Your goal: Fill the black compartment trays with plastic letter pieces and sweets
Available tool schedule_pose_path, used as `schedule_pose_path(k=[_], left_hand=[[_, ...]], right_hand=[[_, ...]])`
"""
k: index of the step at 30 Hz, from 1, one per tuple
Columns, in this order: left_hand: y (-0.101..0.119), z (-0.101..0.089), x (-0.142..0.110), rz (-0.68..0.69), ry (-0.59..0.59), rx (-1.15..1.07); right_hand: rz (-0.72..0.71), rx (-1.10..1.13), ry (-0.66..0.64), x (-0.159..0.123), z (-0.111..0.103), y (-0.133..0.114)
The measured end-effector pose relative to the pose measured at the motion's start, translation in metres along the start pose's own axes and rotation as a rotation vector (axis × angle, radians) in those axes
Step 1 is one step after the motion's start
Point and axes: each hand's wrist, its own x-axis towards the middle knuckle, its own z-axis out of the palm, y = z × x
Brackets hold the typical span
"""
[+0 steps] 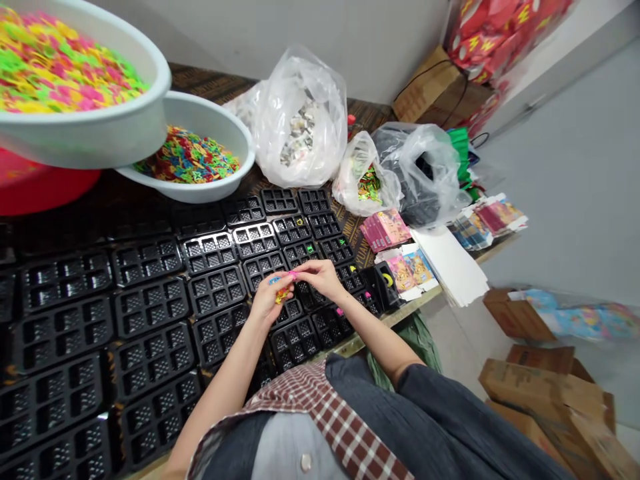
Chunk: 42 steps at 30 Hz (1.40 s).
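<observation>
My left hand (266, 301) is curled around a few small plastic pieces (282, 294), yellow and blue, whose exact shape is too small to tell. Between the fingertips of both hands is a small pink plastic piece (293, 274), pinched by my right hand (323, 277). Both hands are above black compartment trays (219, 293) laid out in rows. Some trays on the right hold single bright pieces, among them a green piece (310, 249), a yellow piece (300, 221) and a pink piece (340, 311). Trays beneath my hands are partly hidden.
Two pale basins, one large (135, 137) and one smaller (245, 163), hold colourful plastic pieces at the back left. Clear plastic bags (320, 87) stand along the wall. Printed card stacks (387, 229) and white sheets (450, 267) lie right. Cardboard boxes (540, 393) are on the floor.
</observation>
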Motion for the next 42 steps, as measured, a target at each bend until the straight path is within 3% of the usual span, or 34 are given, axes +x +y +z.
schedule_pose_path(k=[4, 9, 12, 13, 15, 17, 19, 23, 25, 28, 31, 33, 35, 39, 42], left_hand=[[0.003, -0.001, 0.002, -0.165, -0.063, -0.113], [0.002, -0.003, 0.001, -0.006, 0.029, -0.041], [0.004, -0.003, 0.001, -0.039, 0.014, -0.078], [0.005, -0.003, 0.001, -0.066, 0.007, -0.102], [0.008, -0.002, 0.000, -0.097, 0.010, -0.134], [0.010, -0.001, 0.000, -0.092, 0.015, -0.150], [0.012, 0.000, -0.001, -0.077, 0.020, -0.155], [0.015, -0.002, -0.002, -0.068, 0.039, -0.158], [0.015, -0.004, -0.001, -0.066, 0.036, -0.163], [0.015, -0.005, 0.000, -0.069, 0.023, -0.161], [0.014, -0.005, 0.000, -0.076, 0.015, -0.157], [0.014, -0.004, -0.001, -0.080, 0.017, -0.159], [0.016, -0.005, -0.001, -0.082, 0.024, -0.165], [0.020, -0.008, 0.000, -0.075, 0.025, -0.184], [0.019, -0.009, 0.001, -0.079, 0.027, -0.187]], right_hand=[[0.020, 0.088, 0.018, 0.000, 0.002, -0.003], [-0.027, -0.040, -0.048, -0.007, 0.002, -0.010], [-0.020, 0.004, -0.125, 0.002, -0.011, -0.005], [-0.024, 0.003, -0.097, 0.012, -0.020, -0.001], [-0.053, -0.085, 0.083, 0.040, -0.045, 0.009], [-0.068, -0.308, 0.339, 0.075, -0.075, 0.022], [-0.005, -0.587, 0.500, 0.106, -0.103, 0.034], [0.019, -0.740, 0.507, 0.139, -0.130, 0.050], [-0.009, -0.772, 0.497, 0.145, -0.127, 0.053], [-0.151, -0.866, 0.421, 0.156, -0.107, 0.052], [-0.310, -1.003, 0.147, 0.172, -0.073, 0.048], [-0.312, -1.076, -0.018, 0.180, -0.051, 0.045], [-0.246, -1.125, -0.090, 0.184, -0.034, 0.044], [-0.154, -1.114, -0.107, 0.181, -0.030, 0.045], [-0.153, -1.096, 0.024, 0.180, -0.047, 0.047]])
